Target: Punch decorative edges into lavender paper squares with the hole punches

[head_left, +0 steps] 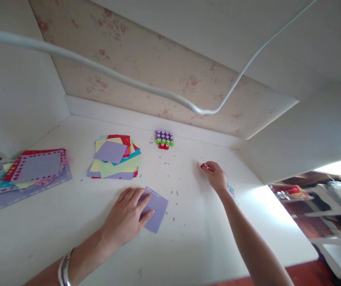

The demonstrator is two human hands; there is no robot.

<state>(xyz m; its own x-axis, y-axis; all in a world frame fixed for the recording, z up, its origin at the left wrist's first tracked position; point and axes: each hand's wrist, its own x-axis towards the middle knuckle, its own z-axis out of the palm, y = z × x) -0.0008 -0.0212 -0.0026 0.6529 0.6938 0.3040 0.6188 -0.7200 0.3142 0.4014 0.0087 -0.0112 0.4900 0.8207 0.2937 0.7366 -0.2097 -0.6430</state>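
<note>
My left hand (131,214) lies with its fingers spread on a purple paper square (157,210), which has small punched holes along its top edge. To the right, my right hand (215,174) pinches a small red punch (205,165) just over the white table. Several purple, green and red punches (164,139) stand in rows near the back of the table. Left of them is a pile of coloured papers (115,157), with a purple square on top.
At the far left lies a stack of papers with punched borders (39,167). Tiny paper bits dot the white table (188,246), and blue bits (231,190) lie beside my right wrist. A white cable (158,92) crosses the view above. Shelves with items stand at the right.
</note>
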